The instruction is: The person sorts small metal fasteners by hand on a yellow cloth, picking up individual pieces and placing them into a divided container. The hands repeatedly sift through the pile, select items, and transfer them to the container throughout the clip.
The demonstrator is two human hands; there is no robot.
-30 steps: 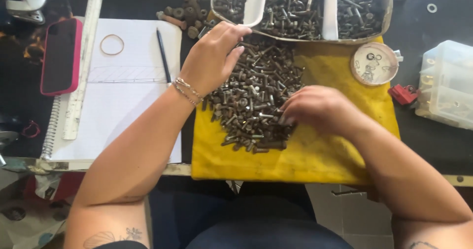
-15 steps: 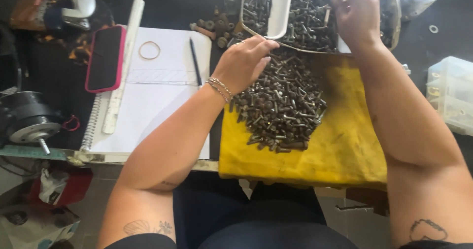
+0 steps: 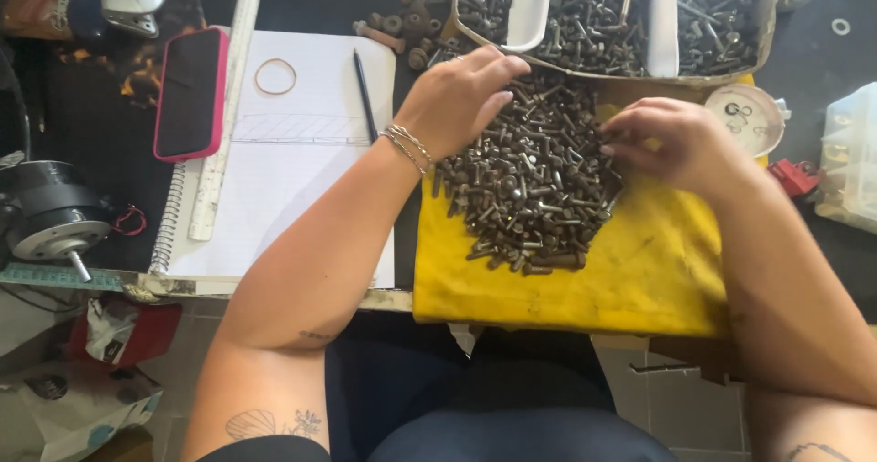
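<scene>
A heap of dark metal bolts (image 3: 534,188) lies on a yellow cloth (image 3: 639,279). My left hand (image 3: 457,96), with a bracelet at the wrist, rests flat on the heap's upper left edge, fingers stretched toward the tray. My right hand (image 3: 671,138) sits at the heap's right edge with its fingertips curled down into the bolts; whether it pinches one is hidden. Just beyond both hands stands a divided tray (image 3: 731,76) whose compartments hold sorted bolts.
Left of the cloth lies a spiral notebook (image 3: 292,179) with a pen (image 3: 364,83), a rubber band (image 3: 275,76), a ruler (image 3: 224,106) and a pink-cased phone (image 3: 190,92). A small motor (image 3: 50,215) sits far left. A round lid with washers (image 3: 751,115) and a plastic box (image 3: 850,160) sit at the right.
My right hand has come back from the tray's right compartment down to the heap's right edge. My left hand has stayed at the heap's top left.
</scene>
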